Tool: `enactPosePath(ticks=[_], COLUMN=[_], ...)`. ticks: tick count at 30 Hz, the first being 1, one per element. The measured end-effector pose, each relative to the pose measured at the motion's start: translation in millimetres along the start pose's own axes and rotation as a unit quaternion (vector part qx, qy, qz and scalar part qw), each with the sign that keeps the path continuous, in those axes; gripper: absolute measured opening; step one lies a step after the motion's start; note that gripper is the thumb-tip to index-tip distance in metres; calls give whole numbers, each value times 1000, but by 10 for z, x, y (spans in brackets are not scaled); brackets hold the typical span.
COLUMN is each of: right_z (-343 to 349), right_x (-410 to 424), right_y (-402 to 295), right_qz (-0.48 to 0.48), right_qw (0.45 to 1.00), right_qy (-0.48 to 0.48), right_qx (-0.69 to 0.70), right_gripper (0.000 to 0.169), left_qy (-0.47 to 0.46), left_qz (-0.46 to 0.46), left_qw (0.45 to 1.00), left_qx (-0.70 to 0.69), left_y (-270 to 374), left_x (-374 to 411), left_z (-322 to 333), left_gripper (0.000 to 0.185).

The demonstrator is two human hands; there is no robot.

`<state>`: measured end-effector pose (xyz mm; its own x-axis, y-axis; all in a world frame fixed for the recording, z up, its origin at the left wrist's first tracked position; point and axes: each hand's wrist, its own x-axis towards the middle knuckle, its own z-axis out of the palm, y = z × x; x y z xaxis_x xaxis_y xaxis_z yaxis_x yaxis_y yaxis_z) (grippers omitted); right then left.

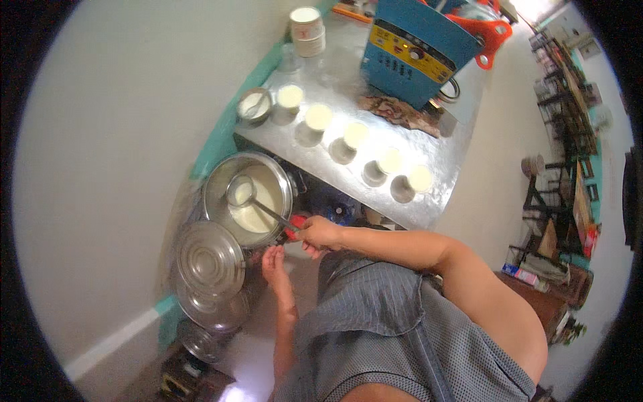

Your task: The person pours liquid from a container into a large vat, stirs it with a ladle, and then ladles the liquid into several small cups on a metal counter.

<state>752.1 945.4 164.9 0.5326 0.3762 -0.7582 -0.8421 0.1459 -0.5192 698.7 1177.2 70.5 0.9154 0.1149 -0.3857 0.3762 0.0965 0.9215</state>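
Observation:
My right hand grips the handle of a metal ladle. The bowl of the ladle hangs over a deep stainless steel pot and has some pale cream liquid in it. More of the same liquid lies at the bottom of the pot. Close to the pot's near rim is my left hand, fingers together; whether it touches the pot is unclear. A round lid, seemingly see-through, stands beside the pot at the wall side.
On the steel table several cups with pale yellow tops form a row. A small bowl with a spoon and stacked tubs stand near the wall. A blue machine with a knob sits behind. Shelving lines the right side.

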Motion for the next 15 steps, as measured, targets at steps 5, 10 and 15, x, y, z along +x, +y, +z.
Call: enactPosePath(ticks=[5, 10, 15], right_z=[-56, -173, -268], right_x=[-229, -476, -530], right_y=[-6, 6, -86], right_qz=[-21, -82, -156], right_qw=[1000, 992, 979], right_qy=[11, 9, 41], right_qx=[19, 92, 125], right_gripper=[23, 39, 52], left_qy=[74, 173, 181], left_qz=[-122, -158, -85], left_qw=[976, 902, 875], left_qx=[-165, -361, -441], left_y=[2, -319, -505], left_x=[-385, -335, -23], left_z=[-395, -1031, -1277], left_gripper=[43, 71, 65])
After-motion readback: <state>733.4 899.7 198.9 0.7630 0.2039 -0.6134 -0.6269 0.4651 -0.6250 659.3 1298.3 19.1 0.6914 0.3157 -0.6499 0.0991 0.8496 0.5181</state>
